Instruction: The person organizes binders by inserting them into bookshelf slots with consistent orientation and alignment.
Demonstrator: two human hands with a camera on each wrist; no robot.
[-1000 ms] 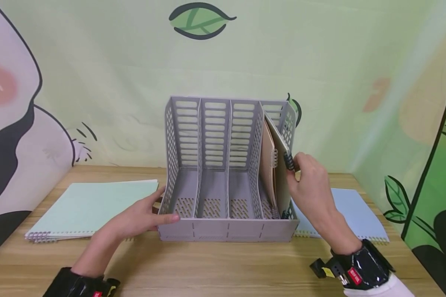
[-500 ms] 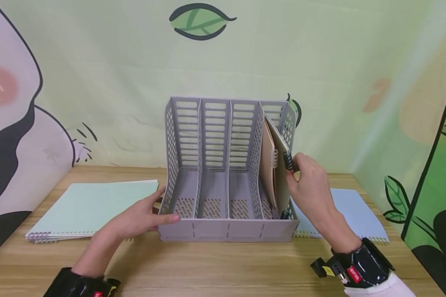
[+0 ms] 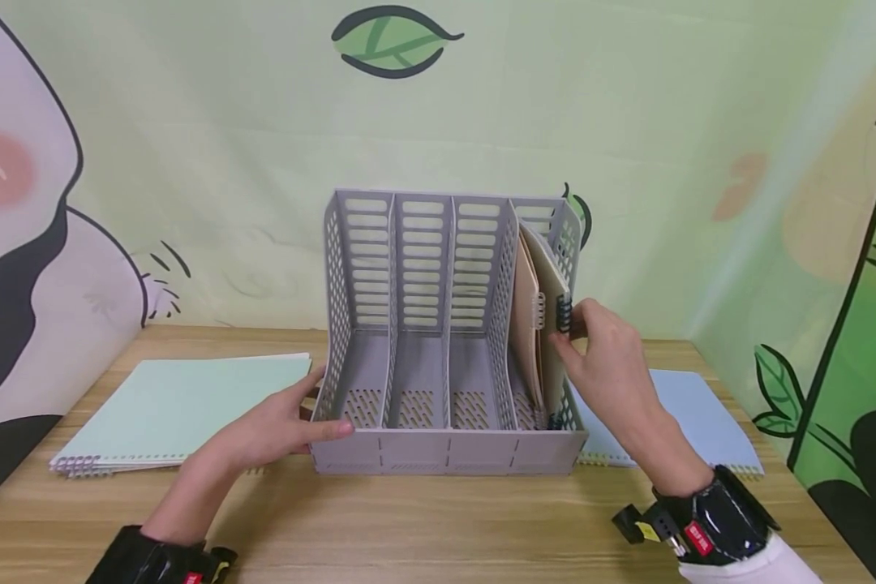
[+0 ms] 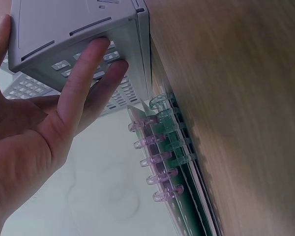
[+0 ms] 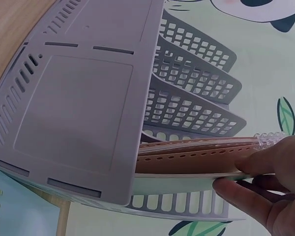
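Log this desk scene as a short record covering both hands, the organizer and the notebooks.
Organizer: grey, four-slot, standing on the wooden table
Left hand: touching the organizer's left front corner
Right hand: pinching the black-ringed notebook
Rightmost compartment: holds that notebook and, left of it, pinkish covers with pale rings; notebook count unclear
Left of organizer: pale green notebooks, stacked flat
Right of organizer: blue notebook, flat, partly hidden

The right wrist view's edge cuts off the right hand (image 5: 280, 184).
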